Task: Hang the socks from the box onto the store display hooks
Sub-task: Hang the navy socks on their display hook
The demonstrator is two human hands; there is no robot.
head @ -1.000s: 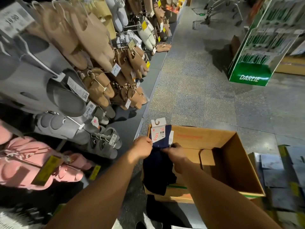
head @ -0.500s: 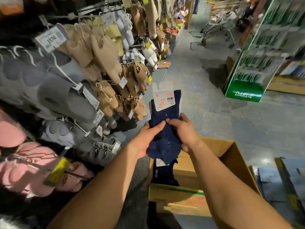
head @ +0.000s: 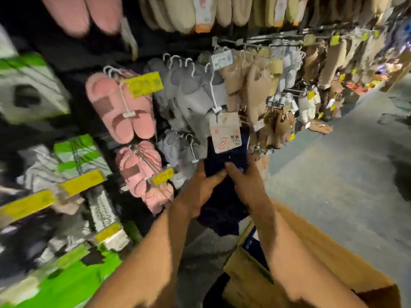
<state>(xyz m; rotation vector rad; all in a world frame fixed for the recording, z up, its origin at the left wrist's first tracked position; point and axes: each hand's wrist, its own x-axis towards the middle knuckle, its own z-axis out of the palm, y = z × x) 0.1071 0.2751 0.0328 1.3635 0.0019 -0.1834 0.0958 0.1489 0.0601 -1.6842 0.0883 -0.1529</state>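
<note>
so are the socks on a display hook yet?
No. Both the left hand and right hand grip the navy socks in front of the slipper rack, card header free of any hook.

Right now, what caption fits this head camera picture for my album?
Both hands, left hand and right hand, hold dark navy socks before racks of fluffy pink slippers.

The socks (head: 224, 165) were held between the left hand (head: 198, 192) and the right hand (head: 246, 185), above the cardboard box (head: 311, 258) on the floor (head: 333, 174). The card header (head: 225, 132) stood at the socks' upper end. Racks of hanging slippers (head: 124, 112) were located behind and to the left. The floor extended to the right.
</note>
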